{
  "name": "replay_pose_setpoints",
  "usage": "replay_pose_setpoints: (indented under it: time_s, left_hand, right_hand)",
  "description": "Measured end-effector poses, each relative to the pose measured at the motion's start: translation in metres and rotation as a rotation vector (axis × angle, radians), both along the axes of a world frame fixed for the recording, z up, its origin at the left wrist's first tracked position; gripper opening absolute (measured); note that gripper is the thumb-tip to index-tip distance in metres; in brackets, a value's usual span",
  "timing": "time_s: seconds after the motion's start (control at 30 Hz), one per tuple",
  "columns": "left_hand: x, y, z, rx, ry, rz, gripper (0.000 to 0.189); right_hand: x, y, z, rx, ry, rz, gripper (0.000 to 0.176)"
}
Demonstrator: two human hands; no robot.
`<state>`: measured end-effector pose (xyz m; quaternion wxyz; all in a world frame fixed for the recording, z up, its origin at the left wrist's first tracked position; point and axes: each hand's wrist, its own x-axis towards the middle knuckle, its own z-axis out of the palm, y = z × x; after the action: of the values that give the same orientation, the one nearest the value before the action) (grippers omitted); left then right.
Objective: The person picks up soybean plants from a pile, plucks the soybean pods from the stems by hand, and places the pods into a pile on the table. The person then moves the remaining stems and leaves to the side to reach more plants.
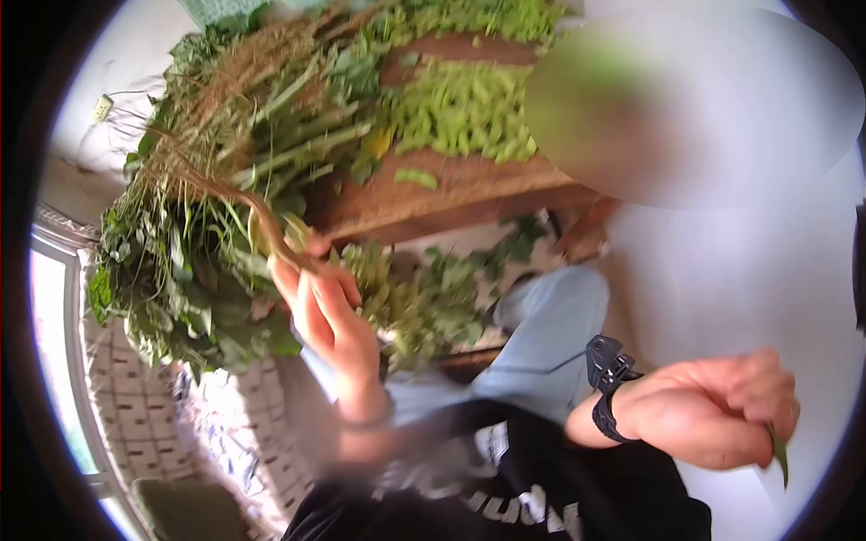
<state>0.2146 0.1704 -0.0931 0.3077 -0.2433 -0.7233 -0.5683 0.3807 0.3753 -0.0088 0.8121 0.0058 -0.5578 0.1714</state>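
The bunch of greens (203, 252) is held up in the air in front of the bench's (469, 185) near edge. Its dark leaves hang off to the side of the bench, and its brown stalk (236, 194) runs back towards the bench top. The left hand (329, 316) holds it just in front of that edge, with the fingers (311, 284) clenched around the lower end of the stalk. The right hand (713, 415) is well away from the bench, low and close to the person's body. Its fingers are curled in and pinch a small green sliver (778, 458) that pokes out beneath them. A black watch (609, 383) sits on that wrist. On the bench top lies a heap of pale green pieces (465, 108), and more long-stemmed greens (298, 135) are piled at the end nearest the held bunch. Below the bench edge, loose leaves (424, 302) lie scattered. A light blue trouser leg (550, 343) shows between the bench and the right hand.
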Motion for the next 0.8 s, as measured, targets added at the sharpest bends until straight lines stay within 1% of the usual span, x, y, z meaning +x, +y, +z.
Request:
replay_pose_setpoints:
  time_s: [0.03,0.07,0.1,0.13,0.17,0.2,0.23,0.27,0.3,0.33,0.37,0.4,0.43,0.5,0.57,0.63,0.7,0.73,0.77,0.8]
  left_hand:
    - [0.000,-0.003,0.000,-0.136,0.077,0.018,0.045]
    - [0.000,0.007,0.008,-0.061,0.121,0.048,0.045]
    - [-0.002,0.003,0.004,-0.011,0.068,0.022,0.040]
    - [-0.004,0.001,0.004,0.010,0.065,0.023,0.041]
    - [-0.005,0.000,0.004,0.023,0.054,0.024,0.043]
    - [-0.005,0.002,0.005,0.095,0.033,0.024,0.047]
    - [-0.003,0.003,0.011,0.116,0.054,0.043,0.051]
    - [-0.003,-0.001,0.011,0.115,0.120,0.065,0.052]
    - [-0.007,-0.005,0.012,0.118,0.192,0.098,0.052]
    - [-0.007,-0.006,0.018,0.156,0.193,0.046,0.052]
    - [-0.003,-0.008,0.026,0.178,0.174,-0.003,0.052]
    - [-0.004,-0.008,0.029,0.222,0.142,-0.059,0.051]
    - [-0.003,-0.008,0.031,0.289,0.098,-0.142,0.049]
    - [-0.006,-0.008,0.028,0.414,0.087,-0.279,0.049]
    - [-0.004,-0.009,0.027,0.487,0.026,-0.366,0.051]
    - [0.001,-0.011,0.027,0.473,0.003,-0.356,0.052]
    - [0.004,-0.012,0.026,0.482,0.012,-0.359,0.052]
    - [0.005,-0.013,0.026,0.451,0.016,-0.371,0.052]
    - [0.006,-0.013,0.026,0.445,0.011,-0.367,0.052]
    - [0.007,-0.012,0.026,0.370,0.043,-0.369,0.051]
  right_hand:
    - [-0.005,0.000,0.017,-0.007,0.115,-0.138,0.041]
    - [0.000,0.014,0.025,0.127,0.043,0.023,0.034]
    - [0.004,0.026,0.029,0.254,-0.041,0.177,0.031]
    - [-0.017,0.033,0.035,0.284,-0.032,0.168,0.031]
    - [-0.061,0.042,0.044,0.152,-0.275,0.094,0.022]
    - [-0.106,0.050,0.049,0.008,-0.522,0.018,0.024]
    - [-0.129,0.051,0.043,-0.150,-0.769,-0.061,0.036]
    - [-0.133,0.046,0.028,-0.077,-0.777,-0.045,0.039]
    - [-0.127,0.027,0.016,-0.131,-0.757,0.105,0.036]
    - [-0.119,0.010,-0.002,-0.112,-0.739,0.272,0.034]
    - [-0.105,-0.016,-0.014,-0.226,-0.822,0.517,0.031]
    - [-0.092,-0.035,-0.024,-0.200,-0.953,0.574,0.031]
    - [-0.085,-0.052,-0.036,-0.173,-1.002,0.652,0.032]
    - [-0.076,-0.075,-0.056,-0.111,-0.981,0.795,0.035]
    - [-0.071,-0.091,-0.064,-0.042,-0.940,0.847,0.037]
    - [-0.070,-0.099,-0.065,-0.050,-0.943,0.879,0.039]
    - [-0.072,-0.102,-0.063,-0.036,-0.949,0.863,0.039]
    - [-0.074,-0.102,-0.061,-0.019,-1.049,0.824,0.038]
    - [-0.077,-0.103,-0.062,-0.025,-1.051,0.831,0.038]
    - [-0.081,-0.104,-0.063,0.068,-0.986,0.812,0.041]
